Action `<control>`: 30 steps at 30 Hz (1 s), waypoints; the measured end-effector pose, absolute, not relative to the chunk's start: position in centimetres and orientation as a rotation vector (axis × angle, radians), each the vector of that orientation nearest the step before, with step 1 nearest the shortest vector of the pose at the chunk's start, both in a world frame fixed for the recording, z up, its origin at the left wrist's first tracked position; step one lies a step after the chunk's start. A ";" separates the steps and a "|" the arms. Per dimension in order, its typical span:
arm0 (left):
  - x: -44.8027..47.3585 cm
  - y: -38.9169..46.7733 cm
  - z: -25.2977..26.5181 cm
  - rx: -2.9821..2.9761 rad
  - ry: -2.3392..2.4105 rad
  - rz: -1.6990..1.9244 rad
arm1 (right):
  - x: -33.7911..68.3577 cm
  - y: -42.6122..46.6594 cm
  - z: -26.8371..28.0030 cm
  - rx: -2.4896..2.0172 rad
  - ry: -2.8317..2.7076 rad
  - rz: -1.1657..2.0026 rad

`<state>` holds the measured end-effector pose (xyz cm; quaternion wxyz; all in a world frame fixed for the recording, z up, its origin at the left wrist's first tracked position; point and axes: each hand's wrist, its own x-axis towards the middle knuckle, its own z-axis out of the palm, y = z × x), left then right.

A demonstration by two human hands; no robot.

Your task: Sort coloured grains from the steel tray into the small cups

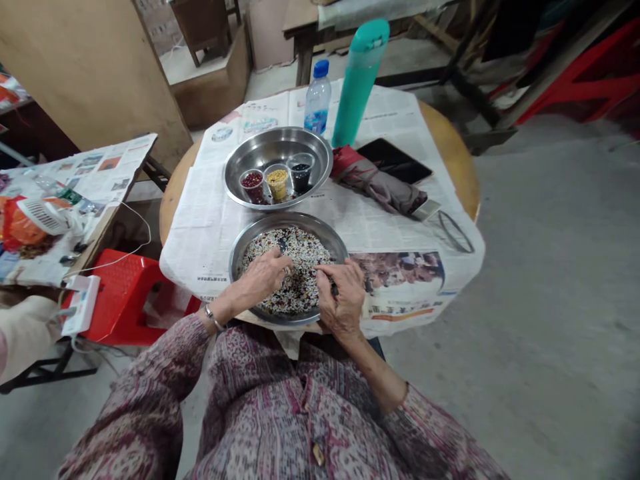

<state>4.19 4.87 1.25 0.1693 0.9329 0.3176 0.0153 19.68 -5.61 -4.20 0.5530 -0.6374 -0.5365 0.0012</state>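
Observation:
A steel basin [235,248] near the table's front edge holds mixed white grains [305,248] with dark, red and yellow beans among them. Over its left half, my left hand [263,279] has its fingers curled together down at the grains; whatever they pinch is hidden. My right hand [345,297] rests at the basin's right rim, thumb and index tips close together above the grains, and anything between them is too small to name. Behind stands a second steel basin [245,150] with three clear cups: red beans [253,187], yellow beans [277,183] and black beans [301,176].
Newspaper [200,227] covers the round table. Toward the back right are a water bottle [318,97], a tall green bottle [357,87], a folded umbrella [380,183] and a dark tablet-like object [395,160]. A red stool [123,300] and power strip [81,305] stand left.

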 end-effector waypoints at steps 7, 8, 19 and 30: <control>4.7 1.8 1.8 2.651 0.502 0.016 | 19.6 -5.6 -4.3 -1.513 -1.244 0.033; 5.2 1.9 1.7 2.716 0.468 0.009 | 19.6 -5.6 -4.3 -1.506 -1.241 0.037; 5.0 6.5 1.6 2.898 1.046 0.021 | 19.7 -5.5 -4.5 -1.470 -1.244 -0.004; 2.3 0.2 3.1 2.576 0.866 -0.079 | 19.8 -5.7 -4.5 -1.490 -1.371 -0.075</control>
